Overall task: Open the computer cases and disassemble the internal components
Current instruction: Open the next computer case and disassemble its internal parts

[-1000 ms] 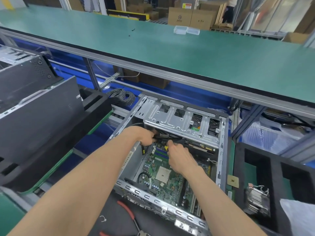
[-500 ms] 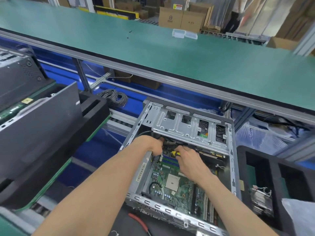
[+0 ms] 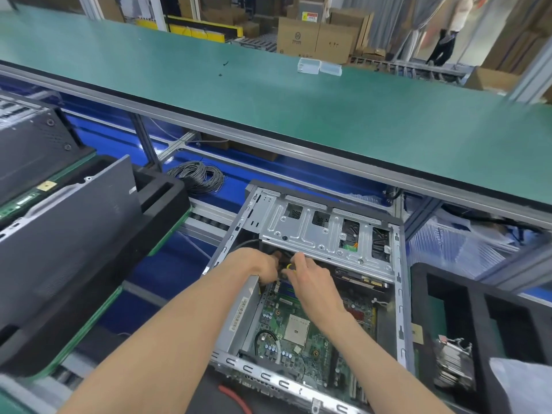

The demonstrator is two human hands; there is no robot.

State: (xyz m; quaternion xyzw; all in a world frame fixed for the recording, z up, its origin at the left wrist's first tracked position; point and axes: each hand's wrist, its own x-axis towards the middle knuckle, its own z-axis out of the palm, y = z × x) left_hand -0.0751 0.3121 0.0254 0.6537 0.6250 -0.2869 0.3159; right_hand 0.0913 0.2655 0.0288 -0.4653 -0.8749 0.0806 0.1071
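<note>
Silver metal made the walls of the open computer case (image 3: 398,294), which lay low in the middle of the frame with its lid off. Inside it, the green motherboard (image 3: 301,333) sat flat on the bottom, with a pale square socket (image 3: 296,328) near its middle. A shiny drive cage (image 3: 322,234) with holes covered the far end of the case.

Both hands reached in just under the near edge of that cage. The left hand (image 3: 263,264) had its fingers curled, and it seemed to grip dark cables, but the spot was too shadowy to be sure. The right hand (image 3: 310,276) pinched a small yellow connector (image 3: 289,266) between thumb and fingers. The two hands were close together, almost touching.

A long green table (image 3: 268,94) ran across the upper part of the frame. A black foam tray (image 3: 167,189) sat at the left, and a coil of grey wire (image 3: 197,174) lay beyond it. At the lower right, a metal heatsink (image 3: 454,363) rested in another black tray (image 3: 418,294).
</note>
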